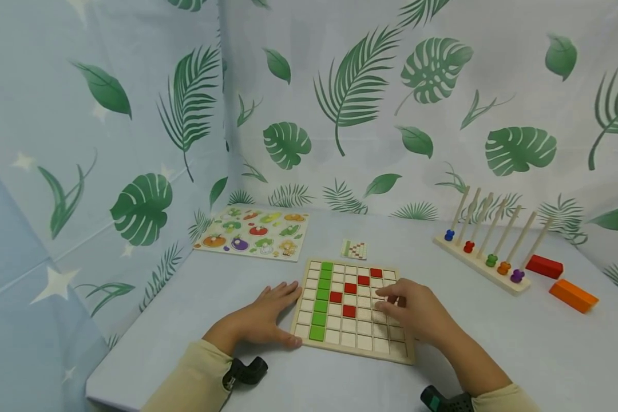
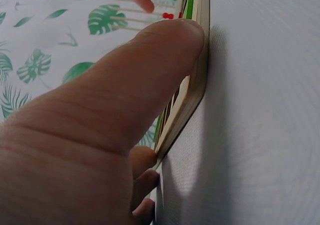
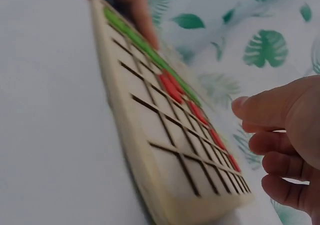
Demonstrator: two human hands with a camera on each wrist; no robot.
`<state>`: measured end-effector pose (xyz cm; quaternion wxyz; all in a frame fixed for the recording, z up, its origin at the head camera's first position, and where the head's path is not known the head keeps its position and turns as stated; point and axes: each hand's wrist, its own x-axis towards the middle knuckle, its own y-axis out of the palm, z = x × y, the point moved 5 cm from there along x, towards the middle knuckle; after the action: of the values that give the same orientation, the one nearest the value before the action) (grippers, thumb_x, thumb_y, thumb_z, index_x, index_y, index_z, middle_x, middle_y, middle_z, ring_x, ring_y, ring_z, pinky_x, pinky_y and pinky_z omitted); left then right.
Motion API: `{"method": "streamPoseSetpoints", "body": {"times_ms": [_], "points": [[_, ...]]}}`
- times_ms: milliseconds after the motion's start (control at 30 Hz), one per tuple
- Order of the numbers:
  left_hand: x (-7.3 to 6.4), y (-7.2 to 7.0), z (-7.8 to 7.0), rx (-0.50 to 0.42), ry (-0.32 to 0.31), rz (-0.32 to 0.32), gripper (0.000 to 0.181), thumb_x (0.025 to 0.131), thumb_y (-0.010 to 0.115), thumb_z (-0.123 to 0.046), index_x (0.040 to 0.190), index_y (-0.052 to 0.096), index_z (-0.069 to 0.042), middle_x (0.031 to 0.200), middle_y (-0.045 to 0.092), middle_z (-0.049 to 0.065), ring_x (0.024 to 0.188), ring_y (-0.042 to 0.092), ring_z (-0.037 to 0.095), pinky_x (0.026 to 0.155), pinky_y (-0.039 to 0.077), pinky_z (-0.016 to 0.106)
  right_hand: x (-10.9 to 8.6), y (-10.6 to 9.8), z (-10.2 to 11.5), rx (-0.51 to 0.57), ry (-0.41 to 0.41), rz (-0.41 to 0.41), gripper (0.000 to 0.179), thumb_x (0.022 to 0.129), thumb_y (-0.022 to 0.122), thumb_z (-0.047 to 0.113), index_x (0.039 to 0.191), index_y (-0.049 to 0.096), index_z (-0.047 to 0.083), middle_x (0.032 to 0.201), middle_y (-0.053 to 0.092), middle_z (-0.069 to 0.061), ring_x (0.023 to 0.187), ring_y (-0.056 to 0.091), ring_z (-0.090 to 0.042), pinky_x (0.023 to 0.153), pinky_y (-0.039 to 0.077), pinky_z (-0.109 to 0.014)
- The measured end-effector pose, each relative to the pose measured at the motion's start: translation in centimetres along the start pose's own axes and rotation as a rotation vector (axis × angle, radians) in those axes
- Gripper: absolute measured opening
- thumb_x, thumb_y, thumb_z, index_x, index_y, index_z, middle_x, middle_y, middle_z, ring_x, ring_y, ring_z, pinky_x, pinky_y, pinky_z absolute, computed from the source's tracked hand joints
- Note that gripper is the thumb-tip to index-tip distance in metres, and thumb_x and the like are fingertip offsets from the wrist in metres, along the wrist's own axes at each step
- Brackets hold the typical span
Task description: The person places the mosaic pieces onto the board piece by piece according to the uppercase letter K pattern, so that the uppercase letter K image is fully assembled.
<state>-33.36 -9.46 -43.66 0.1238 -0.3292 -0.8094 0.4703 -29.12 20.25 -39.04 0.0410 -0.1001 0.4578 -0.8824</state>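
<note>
A wooden grid board (image 1: 364, 342) lies on the table, with a column of green tiles (image 1: 320, 305) near its left side. Several red tiles (image 1: 349, 311) rise in a diagonal, one sitting lower. My left hand (image 1: 268, 315) is spread along the board's left edge, its thumb at the near corner and its fingers farther up; the left wrist view has the thumb (image 2: 165, 50) against the rim. Over the right part of the grid hovers my right hand (image 1: 417, 309), thumb and index finger apart with nothing showing between them. Its other fingers (image 3: 280, 155) bend loosely.
Behind the board lies a small pattern card (image 1: 354, 249). A vegetable picture board (image 1: 257, 232) is at the back left. To the right stand a peg rack (image 1: 479, 264) with coloured bear beads, a red block (image 1: 545, 266) and an orange block (image 1: 573, 296).
</note>
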Motion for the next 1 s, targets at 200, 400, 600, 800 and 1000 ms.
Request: {"method": "streamPoseSetpoints", "body": {"times_ms": [200, 400, 600, 800, 1000], "points": [[0.0, 0.1, 0.0, 0.008, -0.002, 0.000, 0.114, 0.079, 0.080, -0.061, 0.164, 0.022, -0.011, 0.170, 0.013, 0.004, 0.155, 0.005, 0.026, 0.123, 0.000, 0.048, -1.8, -2.6, -3.4, 0.019, 0.104, 0.030, 0.035, 0.092, 0.078, 0.027, 0.119, 0.075, 0.005, 0.088, 0.059, -0.001, 0.072, 0.052, -0.019, 0.052, 0.046, -0.030], [-0.1, 0.2, 0.0, 0.009, -0.006, 0.001, 0.114, 0.078, 0.081, -0.061, 0.164, 0.023, -0.013, 0.170, 0.014, 0.002, 0.155, 0.005, 0.025, 0.123, 0.000, 0.047, -3.1, -4.4, -6.8, -0.009, 0.192, 0.122, 0.043, 0.089, 0.080, 0.031, 0.123, 0.073, 0.006, 0.091, 0.061, -0.002, 0.073, 0.054, -0.020, 0.057, 0.048, -0.032], [-0.1, 0.1, -0.2, -0.003, -0.006, -0.008, 0.114, 0.078, 0.081, -0.060, 0.164, 0.024, -0.012, 0.170, 0.015, 0.003, 0.155, 0.005, 0.025, 0.123, -0.001, 0.047, -3.6, -5.1, -8.6, 0.001, 0.247, 0.197, 0.039, 0.083, 0.086, 0.028, 0.117, 0.076, 0.010, 0.097, 0.062, -0.003, 0.084, 0.053, -0.022, 0.067, 0.050, -0.035], [-0.1, 0.0, -0.2, -0.004, -0.004, -0.011, 0.114, 0.078, 0.081, -0.060, 0.163, 0.024, -0.011, 0.169, 0.015, 0.004, 0.155, 0.006, 0.026, 0.123, 0.000, 0.047, -3.6, -4.9, -9.3, -0.009, 0.270, 0.213, 0.027, 0.082, 0.086, 0.023, 0.105, 0.077, 0.013, 0.093, 0.063, -0.001, 0.086, 0.053, -0.022, 0.070, 0.050, -0.035], [-0.1, 0.1, -0.2, -0.001, -0.008, -0.010, 0.114, 0.078, 0.081, -0.061, 0.163, 0.024, -0.011, 0.169, 0.015, 0.003, 0.155, 0.006, 0.026, 0.123, 0.000, 0.047, -3.5, -4.6, -9.1, 0.015, 0.253, 0.189, 0.022, 0.082, 0.086, 0.018, 0.100, 0.073, 0.013, 0.091, 0.062, -0.002, 0.083, 0.053, -0.022, 0.070, 0.051, -0.035]]}}
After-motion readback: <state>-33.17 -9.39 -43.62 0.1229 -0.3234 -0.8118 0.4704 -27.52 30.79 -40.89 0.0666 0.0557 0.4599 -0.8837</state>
